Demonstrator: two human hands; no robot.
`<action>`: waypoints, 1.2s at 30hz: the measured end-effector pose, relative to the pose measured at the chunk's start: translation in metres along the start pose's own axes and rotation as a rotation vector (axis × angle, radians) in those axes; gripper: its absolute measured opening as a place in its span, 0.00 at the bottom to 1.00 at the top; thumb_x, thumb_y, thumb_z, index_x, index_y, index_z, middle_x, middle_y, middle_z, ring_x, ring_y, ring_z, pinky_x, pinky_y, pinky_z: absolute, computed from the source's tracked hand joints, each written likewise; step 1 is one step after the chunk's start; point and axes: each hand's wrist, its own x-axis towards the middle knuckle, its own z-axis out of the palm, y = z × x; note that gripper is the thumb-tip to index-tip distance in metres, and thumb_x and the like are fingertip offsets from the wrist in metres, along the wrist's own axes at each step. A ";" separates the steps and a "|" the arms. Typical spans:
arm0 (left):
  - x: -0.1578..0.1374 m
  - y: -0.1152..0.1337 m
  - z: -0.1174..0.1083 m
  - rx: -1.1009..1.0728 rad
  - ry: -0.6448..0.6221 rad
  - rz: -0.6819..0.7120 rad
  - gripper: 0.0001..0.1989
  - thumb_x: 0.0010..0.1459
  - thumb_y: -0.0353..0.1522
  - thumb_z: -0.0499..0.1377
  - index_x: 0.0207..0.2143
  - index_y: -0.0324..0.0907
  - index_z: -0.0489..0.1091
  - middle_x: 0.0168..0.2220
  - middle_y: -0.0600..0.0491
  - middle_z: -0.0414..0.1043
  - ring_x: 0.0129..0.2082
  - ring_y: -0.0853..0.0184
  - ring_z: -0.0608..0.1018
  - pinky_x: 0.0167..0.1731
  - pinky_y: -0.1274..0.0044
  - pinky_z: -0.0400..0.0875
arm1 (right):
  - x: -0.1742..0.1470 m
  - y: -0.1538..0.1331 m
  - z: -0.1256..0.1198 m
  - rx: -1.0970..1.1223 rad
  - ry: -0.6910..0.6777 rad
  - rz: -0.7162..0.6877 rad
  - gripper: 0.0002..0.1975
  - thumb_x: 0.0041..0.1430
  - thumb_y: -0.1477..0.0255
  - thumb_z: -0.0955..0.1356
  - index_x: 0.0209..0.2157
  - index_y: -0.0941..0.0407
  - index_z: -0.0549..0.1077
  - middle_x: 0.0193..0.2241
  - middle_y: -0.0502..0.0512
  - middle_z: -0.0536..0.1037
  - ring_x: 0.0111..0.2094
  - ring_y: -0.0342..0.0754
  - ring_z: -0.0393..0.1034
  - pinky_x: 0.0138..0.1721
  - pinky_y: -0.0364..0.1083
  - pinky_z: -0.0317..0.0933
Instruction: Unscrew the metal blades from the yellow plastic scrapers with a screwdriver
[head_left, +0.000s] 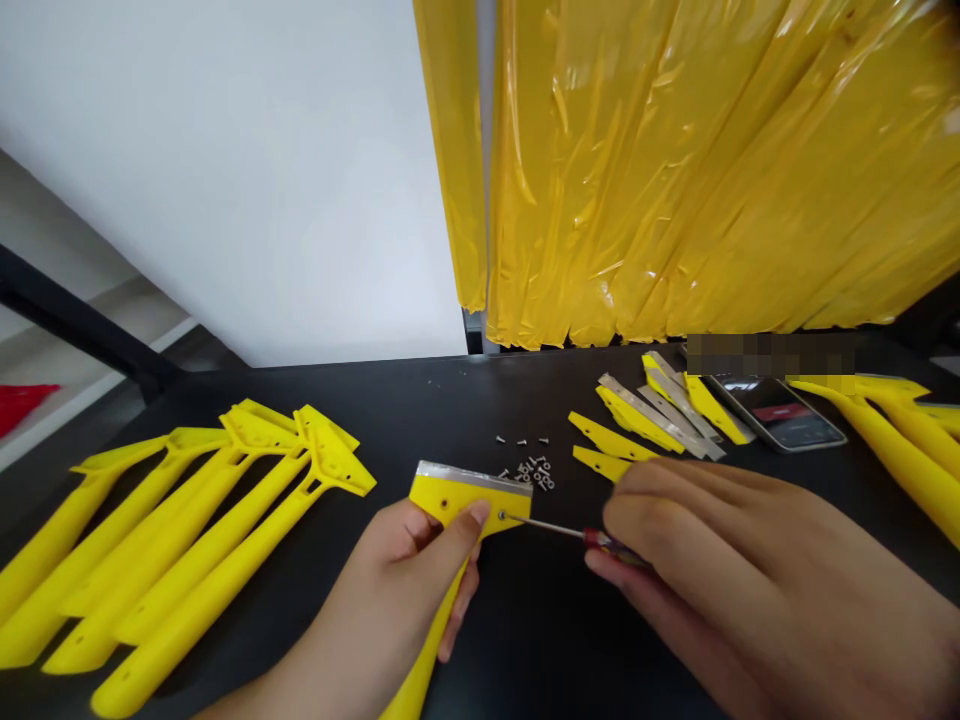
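Observation:
My left hand (420, 570) is closed around a yellow scraper (466, 498), its thumb pressed on the head between two holes. A metal blade (469, 474) runs along the scraper's far edge. A screw (502, 515) sits in the right-hand hole, while no screw shows in the left one. My right hand (720, 560) grips a screwdriver (600, 541) by its dark red handle. The thin shaft points left, with its tip at that screw. Just beyond the scraper head lies a small heap of loose screws (538, 472).
Several yellow scraper handles (217, 500) lie side by side on the black table (300, 640) at left. Yellow clamp plates (600, 462) and metal blades (660, 415) are piled at right, beside a phone (787, 415) and more yellow handles (892, 450). Yellow plastic sheeting (675, 180) hangs behind.

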 end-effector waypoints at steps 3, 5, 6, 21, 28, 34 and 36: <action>0.001 0.001 0.000 0.005 0.006 0.008 0.25 0.60 0.51 0.63 0.20 0.43 0.68 0.11 0.58 0.63 0.11 0.73 0.62 0.15 0.80 0.56 | 0.001 0.000 0.001 -0.023 0.017 0.015 0.09 0.76 0.69 0.64 0.37 0.54 0.67 0.28 0.50 0.74 0.27 0.48 0.70 0.27 0.49 0.57; 0.001 0.001 -0.001 0.006 0.011 0.005 0.25 0.59 0.51 0.63 0.19 0.44 0.67 0.11 0.58 0.62 0.11 0.73 0.63 0.15 0.80 0.56 | 0.002 0.000 0.002 -0.031 0.023 0.035 0.08 0.76 0.70 0.62 0.38 0.55 0.67 0.30 0.52 0.75 0.28 0.48 0.71 0.28 0.49 0.59; 0.001 0.001 -0.001 0.005 0.014 0.003 0.26 0.59 0.51 0.63 0.19 0.44 0.67 0.11 0.58 0.62 0.11 0.72 0.63 0.15 0.80 0.56 | 0.002 0.001 0.003 -0.033 0.013 0.043 0.09 0.76 0.71 0.62 0.36 0.54 0.66 0.29 0.50 0.74 0.26 0.47 0.70 0.27 0.48 0.58; 0.001 -0.003 -0.001 0.008 0.010 0.019 0.26 0.59 0.51 0.64 0.18 0.44 0.67 0.11 0.58 0.63 0.11 0.73 0.62 0.15 0.81 0.55 | 0.001 -0.001 0.004 0.010 -0.004 0.027 0.14 0.79 0.65 0.60 0.36 0.53 0.64 0.26 0.47 0.73 0.24 0.45 0.69 0.26 0.47 0.58; 0.002 0.000 0.000 0.030 0.010 0.026 0.28 0.58 0.51 0.63 0.14 0.45 0.64 0.10 0.57 0.62 0.11 0.72 0.63 0.14 0.80 0.56 | -0.002 0.000 0.004 -0.014 0.018 0.046 0.10 0.77 0.67 0.61 0.39 0.55 0.67 0.30 0.51 0.75 0.27 0.48 0.72 0.28 0.48 0.60; 0.003 0.000 0.000 0.022 0.004 0.040 0.27 0.57 0.51 0.64 0.15 0.44 0.65 0.10 0.57 0.63 0.10 0.73 0.62 0.14 0.81 0.56 | -0.004 0.001 0.009 0.015 0.017 0.020 0.03 0.73 0.75 0.65 0.40 0.55 0.68 0.29 0.50 0.75 0.28 0.47 0.70 0.30 0.49 0.59; 0.003 0.001 0.000 0.020 0.010 0.039 0.27 0.57 0.52 0.64 0.15 0.44 0.65 0.10 0.57 0.63 0.10 0.73 0.62 0.14 0.81 0.56 | -0.004 0.000 0.011 0.009 0.032 0.025 0.03 0.74 0.74 0.64 0.46 0.57 0.68 0.34 0.54 0.77 0.32 0.50 0.72 0.34 0.50 0.63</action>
